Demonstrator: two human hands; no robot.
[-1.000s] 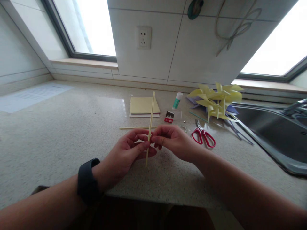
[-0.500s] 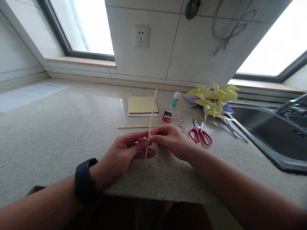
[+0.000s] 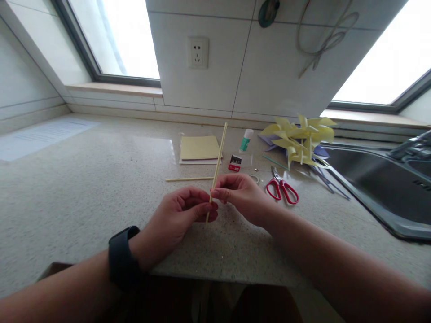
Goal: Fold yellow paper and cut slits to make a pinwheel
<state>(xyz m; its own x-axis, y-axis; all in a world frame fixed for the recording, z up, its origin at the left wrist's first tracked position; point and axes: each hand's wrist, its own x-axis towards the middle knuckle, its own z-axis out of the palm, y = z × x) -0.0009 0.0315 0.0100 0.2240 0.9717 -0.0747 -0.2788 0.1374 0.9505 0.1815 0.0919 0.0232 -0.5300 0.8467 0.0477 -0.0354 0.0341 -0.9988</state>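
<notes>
Sticks (image 3: 217, 170), slim and pale yellow, seemingly two laid side by side, held above the speckled countertop (image 3: 111, 179) near its front edge. Tilted: upper ends leaning right, lower ends just past the left fingertips. Left hand (image 3: 180, 213) clamped on them low down, thumb against curled fingers. Right hand (image 3: 240, 195) just above, thumb and forefinger pinched at the same shafts; whether on one or both, cannot tell. Hands close together, fingertips nearly meeting. Dark smartwatch (image 3: 124, 255) on left wrist.

Just beyond: loose stick (image 3: 188, 180), similar colour, lying crosswise, right end hidden behind the hands. Farther back: stack of square paper (image 3: 200, 148), yellow on top; to its right, small red-and-black box (image 3: 235, 163) and glue stick (image 3: 247, 140). Beside right hand: red-handled scissors (image 3: 279, 181), blades pointing away. Beyond these: thin green stick (image 3: 275, 162), yellow pinwheel heads (image 3: 305, 143) heaped over purple paper (image 3: 319, 152), near the steel sink (image 3: 363, 175).

Progress, as judged: yellow pinwheel heads already cut and folded; held sticks brought together, but with no head or fastening visible on them. Loose stick and stacked squares apparently unused. Anything small hidden between the fingertips: cannot tell.
</notes>
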